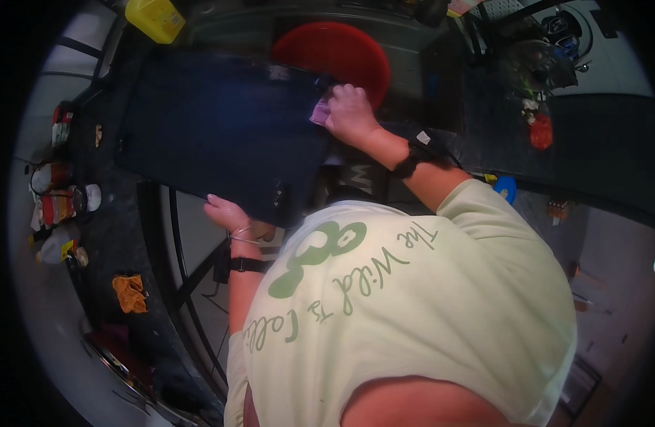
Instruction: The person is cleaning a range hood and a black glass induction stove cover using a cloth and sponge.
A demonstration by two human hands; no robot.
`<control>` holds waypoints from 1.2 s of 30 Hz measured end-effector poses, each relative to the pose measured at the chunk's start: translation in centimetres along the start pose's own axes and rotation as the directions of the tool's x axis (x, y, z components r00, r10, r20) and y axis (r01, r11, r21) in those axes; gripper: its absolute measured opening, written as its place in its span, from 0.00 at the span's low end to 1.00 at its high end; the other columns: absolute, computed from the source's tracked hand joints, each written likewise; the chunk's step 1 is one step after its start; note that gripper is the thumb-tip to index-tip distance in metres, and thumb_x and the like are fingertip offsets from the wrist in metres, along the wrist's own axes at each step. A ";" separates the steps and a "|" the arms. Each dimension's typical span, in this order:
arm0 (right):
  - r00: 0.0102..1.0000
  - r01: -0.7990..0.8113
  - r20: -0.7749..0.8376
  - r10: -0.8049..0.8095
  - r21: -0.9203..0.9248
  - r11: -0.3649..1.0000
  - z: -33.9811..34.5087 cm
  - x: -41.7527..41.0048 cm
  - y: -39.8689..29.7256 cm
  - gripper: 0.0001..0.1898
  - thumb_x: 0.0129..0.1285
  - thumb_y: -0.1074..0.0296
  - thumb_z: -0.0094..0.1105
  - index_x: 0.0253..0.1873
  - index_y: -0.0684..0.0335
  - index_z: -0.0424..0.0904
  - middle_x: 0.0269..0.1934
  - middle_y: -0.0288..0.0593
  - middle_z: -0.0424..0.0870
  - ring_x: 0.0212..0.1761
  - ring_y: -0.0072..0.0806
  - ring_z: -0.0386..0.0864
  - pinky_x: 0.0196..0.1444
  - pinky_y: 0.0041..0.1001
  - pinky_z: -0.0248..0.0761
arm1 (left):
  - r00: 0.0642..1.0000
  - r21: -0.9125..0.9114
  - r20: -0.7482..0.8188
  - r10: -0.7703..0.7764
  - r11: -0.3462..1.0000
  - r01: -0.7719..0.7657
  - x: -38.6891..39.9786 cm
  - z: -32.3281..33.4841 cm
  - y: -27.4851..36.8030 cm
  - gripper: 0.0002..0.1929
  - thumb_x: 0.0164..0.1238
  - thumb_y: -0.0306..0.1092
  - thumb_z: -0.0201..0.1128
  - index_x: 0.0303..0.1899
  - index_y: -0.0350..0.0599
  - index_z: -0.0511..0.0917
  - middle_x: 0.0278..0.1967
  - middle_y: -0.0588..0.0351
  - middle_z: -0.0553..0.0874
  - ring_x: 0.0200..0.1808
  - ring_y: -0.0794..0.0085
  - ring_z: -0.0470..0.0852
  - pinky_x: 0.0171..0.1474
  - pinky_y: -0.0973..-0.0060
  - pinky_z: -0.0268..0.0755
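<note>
A large dark blue panel (215,128) with rounded corners lies before me, tilted, partly over the dark counter. At its lower edge my left hand (227,214) supports it, the thumb showing and the other fingers hidden. My right hand (351,113) presses a bunched pink cloth or sponge (320,112) near the panel's upper right corner, beside a small dark fitting. Behind that corner is a round red basin (338,53), partly covered by the panel. A small dark fitting (278,193) sits near the panel's lower right corner.
On the dark counter's left (103,224) lie an orange cloth (130,293) and several jars and bottles. A yellow plastic container (155,20) stands at the upper left. Toward the right are a red item (541,132), a blue object (505,189) and dishes in a rack.
</note>
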State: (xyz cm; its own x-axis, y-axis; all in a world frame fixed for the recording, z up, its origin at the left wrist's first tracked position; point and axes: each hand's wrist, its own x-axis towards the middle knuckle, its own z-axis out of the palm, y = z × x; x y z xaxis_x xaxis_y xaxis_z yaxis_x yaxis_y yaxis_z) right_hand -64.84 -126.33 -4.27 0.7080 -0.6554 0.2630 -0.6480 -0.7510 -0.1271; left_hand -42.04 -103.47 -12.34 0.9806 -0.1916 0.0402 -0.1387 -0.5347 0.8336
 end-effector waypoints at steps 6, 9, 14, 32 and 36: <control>0.997 0.036 0.072 -0.041 0.067 0.997 2.8 -0.4 -2.3 0.16 0.47 0.63 0.59 0.38 0.68 0.79 0.46 0.49 0.72 0.48 0.39 0.68 0.47 0.34 0.61 | 1.000 0.080 0.011 0.021 0.997 -0.021 -0.1 -0.1 0.2 0.18 0.73 0.40 0.44 0.37 0.27 0.69 0.33 0.36 0.78 0.33 0.49 0.75 0.43 0.63 0.69; 0.959 0.209 -0.217 -0.184 0.096 0.973 4.6 0.8 -5.0 0.18 0.50 0.64 0.56 0.43 0.73 0.76 0.45 0.57 0.73 0.49 0.46 0.69 0.52 0.37 0.62 | 0.999 0.046 0.028 0.016 0.999 -0.018 -0.1 0.0 0.2 0.18 0.73 0.40 0.44 0.38 0.27 0.69 0.34 0.36 0.78 0.34 0.49 0.76 0.43 0.63 0.69; 0.974 0.039 -0.222 -0.040 -0.009 0.999 6.3 6.0 -3.5 0.20 0.51 0.65 0.55 0.45 0.77 0.73 0.47 0.61 0.71 0.52 0.50 0.67 0.57 0.39 0.60 | 0.998 0.023 0.061 -0.003 1.000 0.001 -0.1 0.3 -0.1 0.18 0.74 0.39 0.43 0.38 0.27 0.69 0.34 0.37 0.78 0.33 0.51 0.75 0.44 0.63 0.69; 0.980 0.182 -0.093 -0.174 0.084 0.980 1.4 1.4 6.1 0.11 0.51 0.65 0.58 0.40 0.60 0.79 0.50 0.42 0.77 0.44 0.38 0.72 0.45 0.33 0.68 | 0.998 -0.078 0.046 -0.054 0.995 0.057 -0.1 0.3 0.4 0.19 0.73 0.40 0.45 0.36 0.28 0.69 0.32 0.39 0.77 0.32 0.53 0.74 0.42 0.64 0.69; 0.991 0.089 -0.116 -0.072 0.141 0.986 2.4 1.4 3.1 0.10 0.51 0.64 0.57 0.38 0.58 0.79 0.46 0.43 0.76 0.44 0.38 0.72 0.45 0.34 0.67 | 1.000 -0.054 0.015 -0.026 0.998 0.026 0.1 0.7 -0.1 0.18 0.73 0.40 0.45 0.36 0.28 0.69 0.32 0.38 0.78 0.32 0.53 0.75 0.42 0.63 0.69</control>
State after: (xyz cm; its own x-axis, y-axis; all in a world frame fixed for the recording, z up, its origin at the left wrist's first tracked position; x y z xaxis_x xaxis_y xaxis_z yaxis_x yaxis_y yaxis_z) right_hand -65.17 -129.74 -6.62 0.7156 -0.5855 0.3809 -0.5366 -0.8099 -0.2369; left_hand -42.02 -103.98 -12.83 0.9816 -0.1905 0.0103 -0.1050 -0.4947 0.8627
